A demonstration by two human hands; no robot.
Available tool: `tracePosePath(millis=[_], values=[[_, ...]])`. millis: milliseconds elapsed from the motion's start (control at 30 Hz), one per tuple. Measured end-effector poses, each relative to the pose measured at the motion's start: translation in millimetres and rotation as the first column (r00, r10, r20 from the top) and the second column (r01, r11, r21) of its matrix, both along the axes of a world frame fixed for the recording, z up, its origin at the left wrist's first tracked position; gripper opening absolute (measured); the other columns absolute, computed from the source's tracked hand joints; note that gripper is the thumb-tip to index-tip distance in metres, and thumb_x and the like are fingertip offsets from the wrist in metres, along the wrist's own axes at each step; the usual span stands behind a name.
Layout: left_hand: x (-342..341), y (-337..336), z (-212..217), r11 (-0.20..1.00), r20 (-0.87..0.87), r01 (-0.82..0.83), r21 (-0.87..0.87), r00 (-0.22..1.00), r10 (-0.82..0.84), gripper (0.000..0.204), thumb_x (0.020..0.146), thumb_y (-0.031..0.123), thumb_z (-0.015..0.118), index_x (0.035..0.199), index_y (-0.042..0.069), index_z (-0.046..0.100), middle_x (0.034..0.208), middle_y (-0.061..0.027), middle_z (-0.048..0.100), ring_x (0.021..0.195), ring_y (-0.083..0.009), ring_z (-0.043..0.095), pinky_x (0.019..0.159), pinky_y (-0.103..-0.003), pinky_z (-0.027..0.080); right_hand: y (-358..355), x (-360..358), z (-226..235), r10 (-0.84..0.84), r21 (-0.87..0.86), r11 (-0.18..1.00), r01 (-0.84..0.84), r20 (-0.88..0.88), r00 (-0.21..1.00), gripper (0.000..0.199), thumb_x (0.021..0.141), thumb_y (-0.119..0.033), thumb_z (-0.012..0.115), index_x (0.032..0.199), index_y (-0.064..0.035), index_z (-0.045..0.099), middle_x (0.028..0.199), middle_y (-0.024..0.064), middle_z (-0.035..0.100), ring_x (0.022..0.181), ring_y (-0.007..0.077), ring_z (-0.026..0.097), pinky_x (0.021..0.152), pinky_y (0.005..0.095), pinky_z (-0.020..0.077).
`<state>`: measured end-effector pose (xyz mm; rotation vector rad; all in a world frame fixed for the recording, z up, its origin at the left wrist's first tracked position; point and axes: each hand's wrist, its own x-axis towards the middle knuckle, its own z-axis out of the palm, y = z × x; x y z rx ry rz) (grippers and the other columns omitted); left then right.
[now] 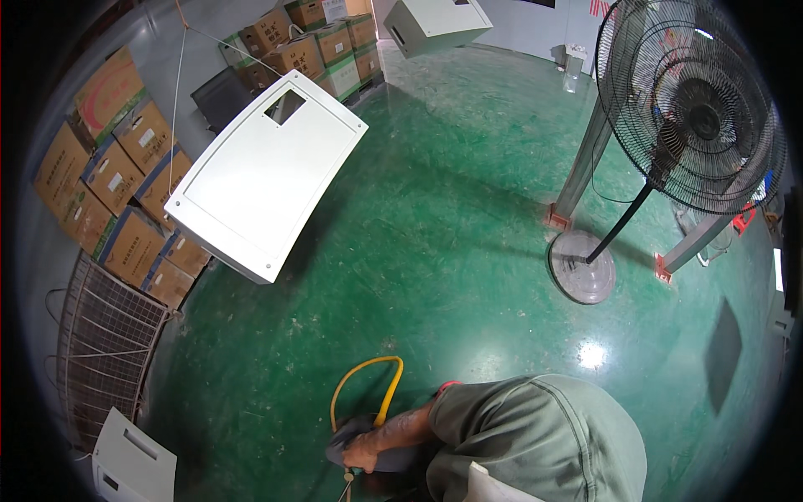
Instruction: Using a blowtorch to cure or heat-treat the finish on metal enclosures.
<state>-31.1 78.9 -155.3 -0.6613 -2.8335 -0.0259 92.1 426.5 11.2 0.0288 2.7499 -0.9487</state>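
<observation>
My right arm, in a grey-green sleeve [535,427], bends across from the lower right. At its end, my right hand [361,454] is low near the bottom edge, its fingers closed at a small metal hose fitting [349,475]. The hand partly hides this fitting, so its exact kind is unclear. A yellow hose [393,383] loops up from the floor just beyond the hand. Dark grey cloth [341,439] lies under and beside the hand. My left hand is out of view.
A white metal housing [272,180] with a rectangular cutout hangs on cords at upper left; another white housing [439,25] is at the top. Stacked cardboard boxes [134,243] and a wire rack [109,335] line the left. A pedestal fan [583,268] stands right, beside metal posts [577,180].
</observation>
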Motion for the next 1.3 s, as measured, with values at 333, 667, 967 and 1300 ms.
tracePosePath(millis=[333,667,967,1300], values=[[8.4,11.5,10.1,1.0,-0.008,0.001,0.016,1.0,-0.001,0.058,0.084,0.056,0.058,0.129,0.019,0.062,0.138,-0.0085,0.051,0.121,-0.0315,0.049,0.095,-0.049,0.046,-5.9,-8.3,-17.0,-0.005,-0.019,1.0,0.004,-0.031,1.0,0.031,0.077,-0.011,0.062,0.104,0.0006,0.072,0.107,0.0226,0.071,0.107,0.0396,0.067,0.089,0.0502,0.0548],[28.8,33.4,26.4,0.999,0.063,-0.039,-0.028,0.997,0.041,0.056,0.083,0.051,0.061,0.127,0.017,0.063,0.136,-0.0099,0.052,0.121,-0.0321,0.05,0.096,-0.049,0.047,-1.5,15.7,21.1,-0.052,-0.094,0.994,0.049,-0.032,0.998,0.032,0.076,-0.011,0.062,0.103,0.0026,0.072,0.107,0.0233,0.07,0.106,0.0403,0.067,0.09,0.0494,0.0551],[27.2,40.0,31.1,0.995,0.138,-0.069,-0.073,0.987,0.079,0.051,0.082,0.044,0.066,0.123,0.015,0.065,0.133,-0.0114,0.055,0.12,-0.0331,0.051,0.096,-0.05,0.048,5.0,20.1,44.4,-0.009,-0.04,0.999,0.011,0.053,0.999,0.032,0.075,-0.011,0.063,0.103,0.0021,0.073,0.107,0.0232,0.071,0.105,0.0405,0.067,0.089,0.049,0.0553],[31.3,48.1,46.4,0.992,0.197,-0.086,-0.093,0.975,0.103,0.045,0.08,0.036,0.071,0.119,0.012,0.067,0.13,-0.013,0.058,0.12,-0.0343,0.053,0.097,-0.05,0.049,8.8,22.2,38.9,-0.033,-0.053,0.998,0.034,0.032,0.999,0.033,0.075,-0.015,0.065,0.103,0.0016,0.073,0.102,0.0219,0.071,0.103,0.0409,0.068,0.088,0.0495,0.055]])
